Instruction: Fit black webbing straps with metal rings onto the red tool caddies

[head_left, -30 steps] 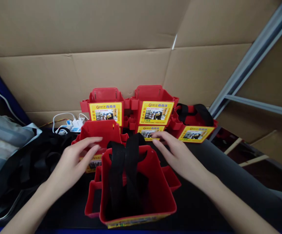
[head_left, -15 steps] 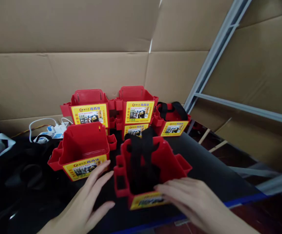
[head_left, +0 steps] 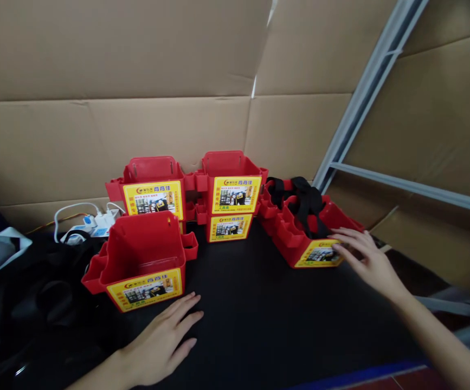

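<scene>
My right hand [head_left: 365, 259] rests with fingers stretched out against the near end of a red plastic tool box [head_left: 314, 238] with a yellow label and black straps [head_left: 306, 197]. That box sits at the right, pushed up against another strapped red box behind it. My left hand [head_left: 165, 339] lies flat and open on the black mat [head_left: 259, 314], just in front of an empty red box [head_left: 141, 260] with a yellow label. Two stacked pairs of red boxes [head_left: 230, 197] stand at the back against the cardboard.
Cardboard sheets [head_left: 137, 81] wall the back and right. A white power strip with cables [head_left: 92, 222] lies at the back left. Black straps and fabric [head_left: 27, 287] are heaped at the left. A grey metal shelf frame [head_left: 365, 97] slants at the right.
The strapped red box that stood between my hands has gone to the right, beside the other strapped box. My right hand followed it; my left hand stayed flat on the mat.
</scene>
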Demonstrator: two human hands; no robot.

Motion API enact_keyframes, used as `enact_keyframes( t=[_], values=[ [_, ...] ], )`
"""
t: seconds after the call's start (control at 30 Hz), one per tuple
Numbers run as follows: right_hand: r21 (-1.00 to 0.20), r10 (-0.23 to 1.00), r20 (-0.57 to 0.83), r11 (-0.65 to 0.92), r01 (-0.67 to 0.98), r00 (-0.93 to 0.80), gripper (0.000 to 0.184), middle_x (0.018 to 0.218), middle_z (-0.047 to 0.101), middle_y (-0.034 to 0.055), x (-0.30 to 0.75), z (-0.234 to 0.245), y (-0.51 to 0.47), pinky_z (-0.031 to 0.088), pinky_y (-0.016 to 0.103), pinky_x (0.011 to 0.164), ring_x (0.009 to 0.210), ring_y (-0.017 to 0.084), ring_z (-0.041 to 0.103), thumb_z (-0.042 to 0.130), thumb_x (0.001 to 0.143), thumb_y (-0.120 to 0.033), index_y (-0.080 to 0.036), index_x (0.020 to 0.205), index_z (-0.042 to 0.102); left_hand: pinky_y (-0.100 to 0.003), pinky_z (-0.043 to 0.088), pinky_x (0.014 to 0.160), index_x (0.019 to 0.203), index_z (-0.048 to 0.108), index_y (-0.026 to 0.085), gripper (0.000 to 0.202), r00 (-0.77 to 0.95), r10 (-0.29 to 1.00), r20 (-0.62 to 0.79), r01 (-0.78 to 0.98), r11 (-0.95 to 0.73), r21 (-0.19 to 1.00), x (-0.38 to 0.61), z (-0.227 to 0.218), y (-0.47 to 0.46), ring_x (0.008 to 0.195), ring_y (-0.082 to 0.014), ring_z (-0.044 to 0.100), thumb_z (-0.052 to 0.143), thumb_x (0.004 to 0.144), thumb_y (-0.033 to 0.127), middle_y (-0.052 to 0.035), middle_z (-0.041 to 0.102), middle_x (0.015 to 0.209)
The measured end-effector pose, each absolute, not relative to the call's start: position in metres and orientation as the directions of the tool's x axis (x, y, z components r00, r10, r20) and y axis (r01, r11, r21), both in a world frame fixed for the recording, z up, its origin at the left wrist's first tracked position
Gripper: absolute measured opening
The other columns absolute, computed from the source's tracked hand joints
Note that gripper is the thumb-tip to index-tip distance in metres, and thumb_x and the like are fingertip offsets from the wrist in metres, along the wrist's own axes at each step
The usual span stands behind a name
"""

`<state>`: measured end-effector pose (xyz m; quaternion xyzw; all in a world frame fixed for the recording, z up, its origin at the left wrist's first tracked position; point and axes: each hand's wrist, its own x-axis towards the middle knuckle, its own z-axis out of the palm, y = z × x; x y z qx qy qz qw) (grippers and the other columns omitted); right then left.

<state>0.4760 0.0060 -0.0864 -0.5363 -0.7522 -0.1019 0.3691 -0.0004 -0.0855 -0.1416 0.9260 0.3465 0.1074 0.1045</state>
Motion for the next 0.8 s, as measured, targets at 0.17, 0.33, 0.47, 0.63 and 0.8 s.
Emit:
enact_keyframes(
  t=[0.17,0.33,0.47,0.63,0.8],
  values=[
    [-0.165,0.6,0.789,0.408,0.898,-0.128,0.02,0.125,0.045,0.0089,0.456,-0.085,0.009,0.029,0.047,0.101,0.121,0.03,0.038,0.05,0.081,-0.034,-0.027,0.098,0.058,-0.043,0.028,0.106,0.136,0.028,0.024,0.052,0.767,0.636,0.077,0.603,-0.757,0.252,-0.001,-0.134,-0.081,0.133,-0.0224,0.018,0.042,0.086,0.028,-0.0056,0.019,0.146],
    [-0.16,0.619,0.663,0.667,0.728,-0.421,0.039,0.137,0.035,0.0046,0.333,-0.105,-0.025,0.031,0.045,0.103,0.128,0.024,0.03,0.044,0.084,-0.024,-0.03,0.123,0.044,-0.041,0.024,0.108,0.137,0.026,0.022,0.057,0.809,0.587,0.026,0.561,-0.785,0.261,-0.007,-0.129,-0.075,0.134,-0.022,0.014,0.045,0.085,0.034,-0.0087,0.018,0.146],
    [-0.29,0.686,0.197,0.723,0.627,-0.7,0.054,0.143,0.025,0.0083,0.243,-0.132,-0.031,0.028,0.042,0.106,0.133,0.021,0.018,0.038,0.088,-0.038,-0.017,0.137,0.029,-0.039,0.023,0.109,0.137,0.028,0.022,0.057,0.839,0.544,0.015,0.518,-0.807,0.284,-0.012,-0.127,-0.07,0.134,-0.0213,0.017,0.045,0.085,0.037,-0.0078,0.019,0.145],
    [-0.312,0.674,0.108,0.721,0.619,-0.731,0.049,0.144,0.022,0.0063,0.22,-0.137,-0.015,0.019,0.045,0.109,0.134,0.02,0.016,0.031,0.09,-0.039,-0.019,0.135,0.034,-0.038,0.023,0.109,0.137,0.026,0.025,0.058,0.836,0.549,0.015,0.52,-0.8,0.299,-0.015,-0.126,-0.067,0.133,-0.0204,0.017,0.046,0.084,0.036,-0.0049,0.018,0.146],
    [-0.376,0.67,0.14,0.717,0.587,-0.729,0.044,0.142,0.027,0.0032,0.225,-0.137,-0.016,0.02,0.048,0.107,0.132,0.02,0.021,0.034,0.09,-0.037,-0.026,0.133,0.037,-0.038,0.03,0.106,0.135,0.031,0.026,0.053,0.818,0.575,0.022,0.54,-0.78,0.317,-0.01,-0.126,-0.068,0.132,-0.0198,0.023,0.046,0.084,0.035,-0.0026,0.024,0.144]
  ],
)
